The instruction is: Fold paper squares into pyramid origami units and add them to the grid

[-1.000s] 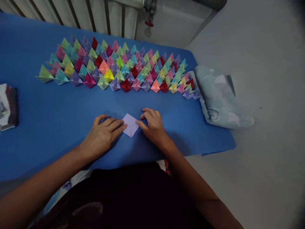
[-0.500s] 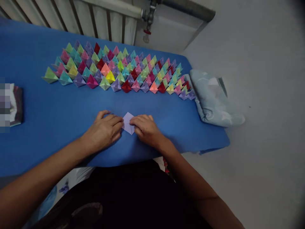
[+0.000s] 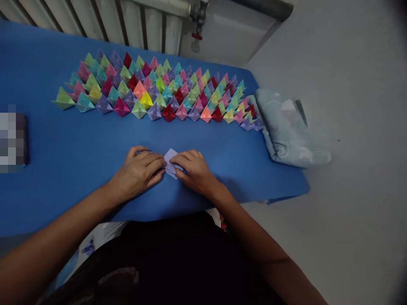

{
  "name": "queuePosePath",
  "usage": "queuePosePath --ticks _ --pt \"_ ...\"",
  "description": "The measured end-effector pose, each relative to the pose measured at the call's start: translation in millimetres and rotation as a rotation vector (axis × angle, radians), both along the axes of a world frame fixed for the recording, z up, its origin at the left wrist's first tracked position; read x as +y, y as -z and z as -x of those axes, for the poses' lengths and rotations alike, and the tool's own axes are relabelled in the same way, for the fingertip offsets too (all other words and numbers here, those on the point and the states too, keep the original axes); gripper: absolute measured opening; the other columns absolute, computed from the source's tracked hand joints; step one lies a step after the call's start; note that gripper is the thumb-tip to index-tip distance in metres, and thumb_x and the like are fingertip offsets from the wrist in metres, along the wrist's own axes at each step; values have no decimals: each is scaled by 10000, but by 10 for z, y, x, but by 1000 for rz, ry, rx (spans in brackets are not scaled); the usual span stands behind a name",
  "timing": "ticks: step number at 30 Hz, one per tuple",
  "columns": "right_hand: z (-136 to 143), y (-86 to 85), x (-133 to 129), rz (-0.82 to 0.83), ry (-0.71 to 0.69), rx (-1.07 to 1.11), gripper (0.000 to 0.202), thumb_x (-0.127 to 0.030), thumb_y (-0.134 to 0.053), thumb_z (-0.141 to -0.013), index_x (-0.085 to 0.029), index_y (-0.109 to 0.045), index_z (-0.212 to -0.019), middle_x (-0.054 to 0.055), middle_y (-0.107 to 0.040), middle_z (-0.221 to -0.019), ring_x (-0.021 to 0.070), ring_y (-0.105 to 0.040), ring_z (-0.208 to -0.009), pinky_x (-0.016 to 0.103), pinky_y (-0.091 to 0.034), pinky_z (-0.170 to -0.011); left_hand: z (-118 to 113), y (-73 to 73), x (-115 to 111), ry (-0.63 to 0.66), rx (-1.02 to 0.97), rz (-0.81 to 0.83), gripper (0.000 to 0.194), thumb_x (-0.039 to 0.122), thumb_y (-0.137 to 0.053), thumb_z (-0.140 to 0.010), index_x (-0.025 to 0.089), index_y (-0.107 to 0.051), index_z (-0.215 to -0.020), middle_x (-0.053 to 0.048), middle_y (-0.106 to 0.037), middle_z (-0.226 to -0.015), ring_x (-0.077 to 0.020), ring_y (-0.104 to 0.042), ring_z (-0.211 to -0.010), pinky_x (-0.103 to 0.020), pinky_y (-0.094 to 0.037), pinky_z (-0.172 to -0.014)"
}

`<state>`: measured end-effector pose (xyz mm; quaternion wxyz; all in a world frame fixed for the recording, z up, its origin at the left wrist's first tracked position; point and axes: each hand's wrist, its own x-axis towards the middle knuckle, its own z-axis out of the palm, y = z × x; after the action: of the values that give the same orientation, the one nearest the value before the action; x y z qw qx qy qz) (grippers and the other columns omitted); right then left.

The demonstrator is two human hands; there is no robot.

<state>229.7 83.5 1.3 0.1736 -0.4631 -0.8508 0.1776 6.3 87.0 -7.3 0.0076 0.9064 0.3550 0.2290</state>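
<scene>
A small folded sheet of lilac paper (image 3: 170,156) lies on the blue tabletop (image 3: 95,169), one corner pointing away from me. My left hand (image 3: 140,171) presses the paper's left side with bent fingertips. On the right side, my right hand (image 3: 190,169) grips it between thumb and fingers, where a flap at the near corner is partly raised. Both hands cover the paper's side corners. Beyond them stand close rows of folded paper boats (image 3: 154,112) in purple, green, pink, red, yellow and turquoise.
A folded grey-blue patterned cloth (image 3: 286,135) lies at the table's right end. A blurred-out item (image 3: 12,140) sits at the left edge. Behind the table are a radiator (image 3: 152,34) and a pipe valve with a red handle (image 3: 196,36). A pale wall (image 3: 359,190) is on the right.
The near corner of the lilac paper, flat before, now shows a lifted, folded flap. My right thumb and fingers have shifted slightly left over it. The view has moved a little.
</scene>
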Motion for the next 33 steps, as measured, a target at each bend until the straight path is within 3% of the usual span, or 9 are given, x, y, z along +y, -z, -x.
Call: queuePosePath --ticks 24,33 --pt "198 14 41 57 277 54 124 -250 -605 -943 -208 -659 -839 52 -720 -1071 217 -615 -1009 368 -404 -907 -71 48 76 -192 -151 167 248 350 -538 -990 207 -670 -836 -65 -742 -979 -241 -644 -923 -426 -435 -851" --pt "251 23 28 49 339 12 151 -272 -565 -947 -204 -634 -831 62 -707 -1049 221 -589 -981 353 -380 -863 -86 58 90 -243 -118 216 200 329 -588 -953 202 -672 -822 -71 -725 -980 -252 -629 -941 -421 -420 -855"
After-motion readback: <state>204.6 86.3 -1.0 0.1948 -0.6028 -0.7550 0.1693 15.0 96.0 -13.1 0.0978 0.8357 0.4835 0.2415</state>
